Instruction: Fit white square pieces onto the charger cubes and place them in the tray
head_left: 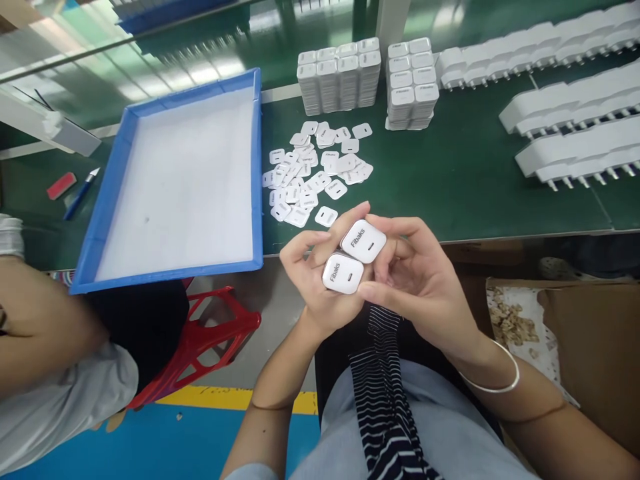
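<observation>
Side by side in my hands, over the bench's front edge, are two white charger face plates with rounded corners: an upper one [364, 241] and a lower one [343, 273]. Each is printed "Fibaks" and has a small dark slot. My left hand [320, 280] cradles both from below and the left, fingers curled round them. From the right, my right hand [420, 273] grips them, its thumb at the lower plate and its fingers at the upper one. Whether more plates lie stacked beneath is hidden. Beyond my hands lies a loose pile of similar plates [305, 173].
A blue tray [257, 167] with a white bottom stands left of the pile. Behind are stacked plates [339, 77] and a second stack group [411, 83]. Rows of white plug housings [580, 150] lie right. A co-worker's arm [45, 320] and a red stool [220, 327] are at left.
</observation>
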{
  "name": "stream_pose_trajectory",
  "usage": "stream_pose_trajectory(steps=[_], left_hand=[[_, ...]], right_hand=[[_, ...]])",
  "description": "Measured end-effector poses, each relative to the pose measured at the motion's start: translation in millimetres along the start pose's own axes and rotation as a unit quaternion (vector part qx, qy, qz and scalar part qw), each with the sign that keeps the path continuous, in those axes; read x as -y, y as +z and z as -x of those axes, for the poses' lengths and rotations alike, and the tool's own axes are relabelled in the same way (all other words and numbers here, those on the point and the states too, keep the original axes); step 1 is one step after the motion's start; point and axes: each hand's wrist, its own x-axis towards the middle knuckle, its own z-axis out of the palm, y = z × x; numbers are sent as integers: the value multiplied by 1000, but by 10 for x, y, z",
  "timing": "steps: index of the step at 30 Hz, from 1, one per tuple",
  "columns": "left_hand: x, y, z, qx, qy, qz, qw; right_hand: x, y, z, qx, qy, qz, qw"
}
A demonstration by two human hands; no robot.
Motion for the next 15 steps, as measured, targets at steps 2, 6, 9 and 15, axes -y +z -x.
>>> stream_pose_trajectory(steps=[2, 6, 9, 15], left_hand=[[-7, -14, -29, 11, -14, 19, 1000], [-12, -41, -57, 28, -40, 35, 998], [-32, -75, -79, 46, -35, 8, 998], [-99, -146, -161, 116, -7, -22, 993]], right_hand=[[-3, -53, 2, 16, 3, -19, 1000], [-10, -116, 8, 26, 7, -49, 998], [-5, -140, 0, 17, 15, -68, 997], [28, -233, -64, 5, 33, -87, 996]])
